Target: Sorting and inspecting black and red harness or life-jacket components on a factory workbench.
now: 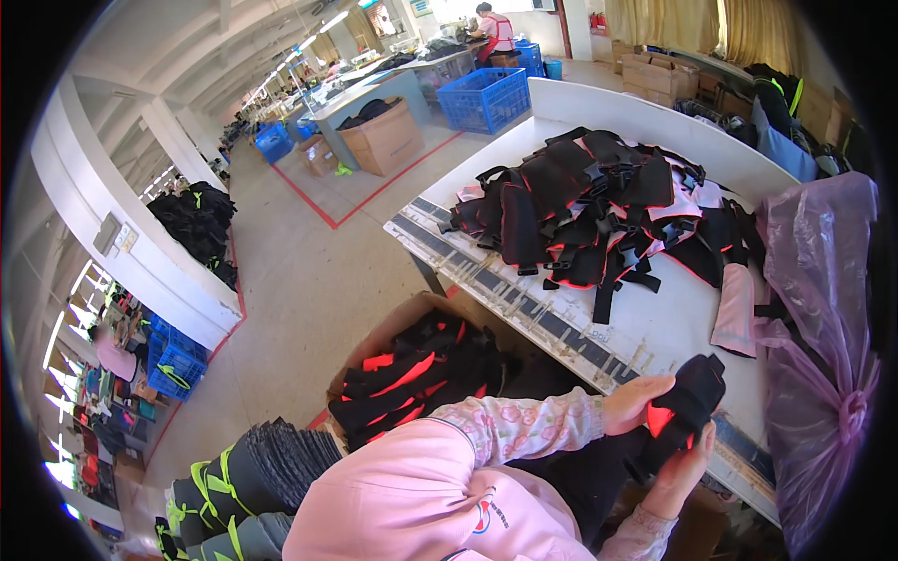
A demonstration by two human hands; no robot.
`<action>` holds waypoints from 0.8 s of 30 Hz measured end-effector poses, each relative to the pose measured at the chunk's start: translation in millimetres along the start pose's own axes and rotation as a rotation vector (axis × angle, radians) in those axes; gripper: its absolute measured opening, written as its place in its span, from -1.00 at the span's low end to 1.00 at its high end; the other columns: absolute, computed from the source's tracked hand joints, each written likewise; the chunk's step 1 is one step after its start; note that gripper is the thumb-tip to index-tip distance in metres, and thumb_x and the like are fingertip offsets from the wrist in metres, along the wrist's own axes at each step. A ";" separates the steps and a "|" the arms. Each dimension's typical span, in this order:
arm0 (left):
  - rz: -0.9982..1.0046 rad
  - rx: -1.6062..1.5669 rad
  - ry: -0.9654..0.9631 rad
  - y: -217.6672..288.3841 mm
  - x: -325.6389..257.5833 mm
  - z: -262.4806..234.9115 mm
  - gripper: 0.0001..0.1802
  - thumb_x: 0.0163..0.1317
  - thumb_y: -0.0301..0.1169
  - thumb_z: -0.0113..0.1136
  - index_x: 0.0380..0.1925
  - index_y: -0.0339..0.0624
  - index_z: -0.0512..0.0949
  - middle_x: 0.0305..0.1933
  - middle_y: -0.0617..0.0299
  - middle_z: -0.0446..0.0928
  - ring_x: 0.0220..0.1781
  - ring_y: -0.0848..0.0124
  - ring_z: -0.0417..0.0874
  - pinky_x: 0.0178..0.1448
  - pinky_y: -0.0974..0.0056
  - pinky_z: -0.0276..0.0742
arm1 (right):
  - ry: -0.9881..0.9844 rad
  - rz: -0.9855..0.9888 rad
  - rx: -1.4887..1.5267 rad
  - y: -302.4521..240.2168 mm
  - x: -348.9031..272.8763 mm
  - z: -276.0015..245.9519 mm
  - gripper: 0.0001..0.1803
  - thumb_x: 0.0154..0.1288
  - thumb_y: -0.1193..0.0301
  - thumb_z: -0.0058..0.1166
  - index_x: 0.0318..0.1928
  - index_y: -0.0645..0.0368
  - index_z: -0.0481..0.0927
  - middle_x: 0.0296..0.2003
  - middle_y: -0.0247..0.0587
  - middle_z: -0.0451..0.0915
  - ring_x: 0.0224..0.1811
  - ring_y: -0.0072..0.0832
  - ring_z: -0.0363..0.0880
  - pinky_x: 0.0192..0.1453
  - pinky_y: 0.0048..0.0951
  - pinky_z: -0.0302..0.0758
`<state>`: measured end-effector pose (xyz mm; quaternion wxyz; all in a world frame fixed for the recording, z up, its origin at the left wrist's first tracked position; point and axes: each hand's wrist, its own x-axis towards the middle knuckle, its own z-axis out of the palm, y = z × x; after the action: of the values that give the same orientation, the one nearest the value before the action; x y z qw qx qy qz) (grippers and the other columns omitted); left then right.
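Note:
A folded black fabric strap piece (694,391) with red lining is held between my two hands, just in front of the white table's (659,323) near edge. My left hand (634,404) grips it from the left, fingers partly hidden behind the cloth. From below, my right hand (685,472) closes round its lower end, where the red lining shows. Beyond them on the table lies a heap of similar black pieces (571,201) with red edges and black plastic buckles. One pale pink piece (735,313) hangs from the heap's right side.
A cardboard box (398,323) of black and red pieces stands left of the table. Stacked dark fabric bundles (271,467) tied with neon-yellow strips are at lower left. A purple plastic bag (814,309) sits at the table's right end. Farther off are blue crates (486,96) and a person (496,33).

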<state>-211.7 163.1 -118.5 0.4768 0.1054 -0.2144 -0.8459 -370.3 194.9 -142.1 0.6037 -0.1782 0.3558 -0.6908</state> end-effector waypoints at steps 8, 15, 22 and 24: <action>-0.241 -0.024 0.194 -21.3 -18.4 -20.7 -0.70 0.39 -0.09 -0.11 -0.08 -0.02 0.41 -0.10 0.30 0.56 -0.10 0.44 0.60 -0.05 0.30 0.54 | -0.043 -0.475 -0.461 -4.4 -3.8 0.7 -0.84 0.42 0.31 -0.11 -0.26 0.13 0.39 -0.33 -0.42 0.39 -0.25 -0.65 0.34 -0.07 -0.58 0.32; -0.077 -0.156 0.151 -15.7 -14.2 -23.8 -0.68 0.40 -0.16 -0.13 -0.04 -0.12 0.41 -0.01 0.27 0.55 -0.01 0.43 0.58 0.08 0.28 0.51 | 0.074 -0.647 -0.588 7.1 -16.4 12.8 -0.83 0.43 0.31 -0.15 -0.28 0.12 0.38 -0.33 -0.42 0.38 -0.25 -0.65 0.32 -0.07 -0.59 0.31; -0.082 -0.185 -0.100 -4.7 -6.6 -25.0 -0.73 0.40 -0.21 -0.11 -0.15 -0.13 0.47 -0.07 0.24 0.57 -0.01 0.41 0.58 0.13 0.25 0.47 | 0.168 -0.227 -0.198 -10.5 -23.7 15.1 -0.80 0.42 0.30 -0.10 -0.15 0.18 0.42 -0.16 -0.31 0.47 -0.12 -0.58 0.43 0.04 -0.51 0.37; -0.037 -0.126 -0.110 1.4 -4.2 -31.0 -0.75 0.40 -0.22 -0.11 -0.17 -0.13 0.47 -0.10 0.25 0.58 -0.03 0.41 0.59 0.11 0.25 0.47 | -0.067 -0.165 -0.041 -8.2 -22.8 2.5 -0.75 0.42 0.27 -0.12 -0.09 0.20 0.43 -0.10 -0.29 0.49 -0.06 -0.57 0.45 0.08 -0.50 0.39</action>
<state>-196.6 157.9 -145.4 0.4543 0.0327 -0.1844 -0.8709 -369.6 216.2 -130.4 0.5527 -0.2422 0.3336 -0.7243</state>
